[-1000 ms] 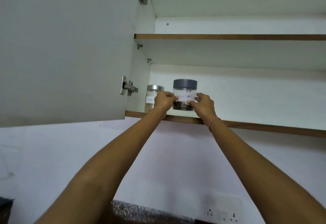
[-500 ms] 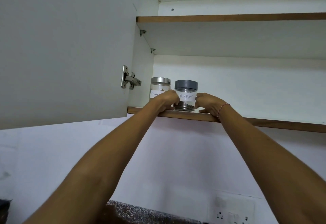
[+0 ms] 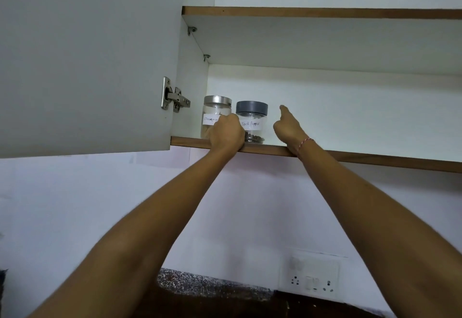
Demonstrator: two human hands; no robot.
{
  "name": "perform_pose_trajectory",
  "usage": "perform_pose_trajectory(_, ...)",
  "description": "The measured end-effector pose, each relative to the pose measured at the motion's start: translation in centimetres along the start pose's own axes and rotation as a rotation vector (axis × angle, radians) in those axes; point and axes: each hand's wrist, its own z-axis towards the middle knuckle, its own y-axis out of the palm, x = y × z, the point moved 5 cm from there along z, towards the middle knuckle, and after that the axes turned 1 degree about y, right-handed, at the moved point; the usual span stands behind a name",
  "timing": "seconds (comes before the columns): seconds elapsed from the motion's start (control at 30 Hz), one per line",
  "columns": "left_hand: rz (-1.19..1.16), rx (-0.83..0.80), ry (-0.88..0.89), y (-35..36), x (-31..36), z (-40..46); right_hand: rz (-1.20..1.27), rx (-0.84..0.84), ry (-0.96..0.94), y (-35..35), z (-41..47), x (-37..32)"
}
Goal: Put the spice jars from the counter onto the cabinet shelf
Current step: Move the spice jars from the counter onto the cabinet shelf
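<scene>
I see the black pepper jar (image 3: 251,122), grey-lidded with dark peppercorns at its bottom, standing upright on the lower cabinet shelf (image 3: 375,159), close to the shelf's near edge and toward its left end. Just to its left stands the steel-lidded jar (image 3: 217,115) with a handwritten label, close beside it, though I cannot tell whether the two touch. My left hand (image 3: 227,133) is curled in front of the gap between the two jars, knuckles toward me; it covers part of both labels, and I cannot tell whether its fingers actually grip either jar. My right hand (image 3: 287,127) is off the pepper jar, set apart to its right with a clear gap, fingers loose and released, the wrist with its red thread (image 3: 303,142) resting at the shelf's front edge. The cabinet door (image 3: 87,62) hangs open on the left, its hinge (image 3: 173,96) near the steel-lidded jar.
</scene>
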Motion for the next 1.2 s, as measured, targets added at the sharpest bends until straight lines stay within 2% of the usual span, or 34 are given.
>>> perform_pose_trajectory(0.17,-0.050,0.179,0.264,-0.9,0.8,-6.5,-0.141,0.425,-0.285,-1.4,-7.7,-0.9)
perform_pose_trajectory(0.27,-0.154,0.139,0.259,0.8,1.2,-14.2,-0.265,0.538,-0.346,-0.5,-14.5,1.8)
perform_pose_trajectory(0.43,-0.190,-0.135,0.140,5.4,1.4,-26.8,-0.389,0.379,-0.189,1.5,-24.6,10.5)
perform_pose_trajectory(0.77,-0.279,-0.491,0.057,7.9,4.7,-47.7,-0.601,0.082,0.026,0.2,-43.0,21.2)
perform_pose_trajectory(0.93,-0.399,-0.779,0.040,8.1,5.6,-59.6,-0.608,-0.044,0.175,-2.6,-54.1,25.7)
perform_pose_trajectory(1.03,-0.468,-0.955,-0.078,8.1,4.0,-65.0,-0.619,-0.187,0.299,-4.0,-60.3,28.2)
perform_pose_trajectory(1.13,-0.550,-1.189,-0.181,8.0,3.1,-69.4,-0.510,-0.312,0.406,-4.3,-65.0,29.6)
perform_pose_trajectory(1.2,-0.623,-1.288,-0.258,7.6,3.3,-71.5,-0.408,-0.449,0.482,-3.3,-67.5,30.0)
